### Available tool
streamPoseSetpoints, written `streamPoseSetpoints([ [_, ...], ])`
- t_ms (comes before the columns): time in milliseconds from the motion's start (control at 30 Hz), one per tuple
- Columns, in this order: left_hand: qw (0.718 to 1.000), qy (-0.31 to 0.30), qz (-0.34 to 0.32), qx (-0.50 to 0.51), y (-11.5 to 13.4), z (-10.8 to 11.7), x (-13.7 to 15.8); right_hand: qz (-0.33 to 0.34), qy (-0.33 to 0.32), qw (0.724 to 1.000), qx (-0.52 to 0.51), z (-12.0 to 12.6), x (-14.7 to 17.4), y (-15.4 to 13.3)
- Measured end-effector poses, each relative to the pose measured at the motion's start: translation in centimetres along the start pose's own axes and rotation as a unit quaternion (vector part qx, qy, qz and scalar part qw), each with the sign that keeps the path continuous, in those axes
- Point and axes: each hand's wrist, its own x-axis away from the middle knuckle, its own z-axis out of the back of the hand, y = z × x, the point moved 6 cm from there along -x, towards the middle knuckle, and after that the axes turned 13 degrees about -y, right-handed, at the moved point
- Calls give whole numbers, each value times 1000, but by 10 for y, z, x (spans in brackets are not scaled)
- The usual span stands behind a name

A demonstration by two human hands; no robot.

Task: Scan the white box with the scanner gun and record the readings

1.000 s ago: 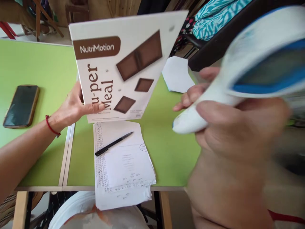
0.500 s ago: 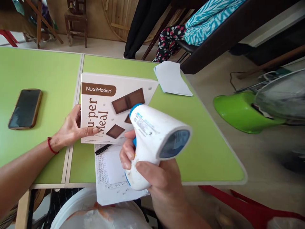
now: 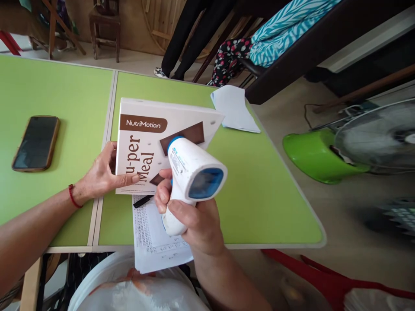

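My left hand grips the lower left edge of a white box with a brown label and chocolate pictures, thumb across its front. In my right hand is a white and blue infrared thermometer, its screen end toward me and its blue front end close before the box. Whether the thermometer touches the box, I cannot tell. Below the box, handwritten paper sheets overhang the near table edge, with a black pen lying on them.
A phone lies on the left of the green table. Folded white paper rests at the far right corner. Past the table are two people's legs, a fan, a green stool and a white tub.
The thermometer in my right hand has moved left and slightly up. The box in my left hand has shifted a little right in view and tilted slightly; the camera view has also shifted.
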Motion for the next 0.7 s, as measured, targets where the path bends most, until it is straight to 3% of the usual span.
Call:
streamPoseSetpoints([
  [700, 1000, -17, -16, -1, 0, 1, -1, 8, -28, 1000, 0, 0, 1, 6],
])
